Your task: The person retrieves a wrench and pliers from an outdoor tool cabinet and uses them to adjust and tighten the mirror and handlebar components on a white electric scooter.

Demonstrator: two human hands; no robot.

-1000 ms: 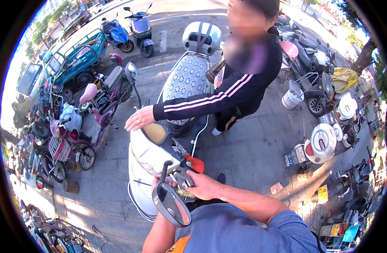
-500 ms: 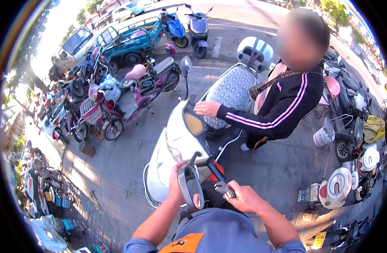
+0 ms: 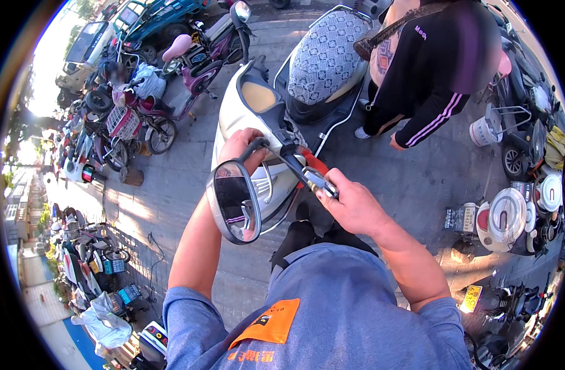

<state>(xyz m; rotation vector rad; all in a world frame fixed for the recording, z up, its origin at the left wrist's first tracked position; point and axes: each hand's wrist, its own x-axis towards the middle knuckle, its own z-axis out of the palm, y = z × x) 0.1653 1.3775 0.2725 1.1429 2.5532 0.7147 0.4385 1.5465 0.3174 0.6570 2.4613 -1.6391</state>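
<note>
Fitting the mirror on the white scooter's handlebar (image 3: 276,132)

Left hand (image 3: 242,148) clamps the black-stemmed oval mirror (image 3: 233,200); right hand (image 3: 350,206) fingers closed on a small silver tool (image 3: 316,180), likely tightening next.

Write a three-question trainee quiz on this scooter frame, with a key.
1. True or false: the left hand rests on the white scooter's handlebar.
2. What does the right hand pinch? A) small silver metal part B) rag C) phone
3. Which round glass item sits between the forearms?

Key: 1 true. 2 A. 3 the chrome-rimmed rear-view mirror.
</note>
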